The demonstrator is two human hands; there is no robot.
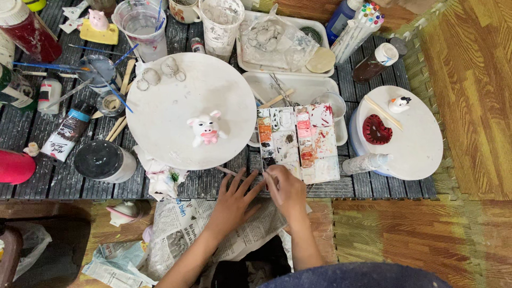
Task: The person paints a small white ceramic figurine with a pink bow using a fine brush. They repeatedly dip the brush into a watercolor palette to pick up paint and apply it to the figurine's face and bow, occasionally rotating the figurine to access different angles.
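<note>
Paintbrush (230, 172), thin, light and stiff, is best pinched mid-handle; it lies under the left hand (234, 198), spread flat. The right hand (288, 189) is curled, its grip untellable.

Even, soft overhead light, moderately bright. Faint shadows under the white turntable (160, 122). No harsh glare. Sharp centre, slight wide-angle curve at the edges, dark lower-left corner.

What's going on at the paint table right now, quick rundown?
Left hand flat on the table edge, fingers spread. Right hand pinching a thin brush beside the paint palette. Pig figurine upright on the white round board. Nothing between.
</note>
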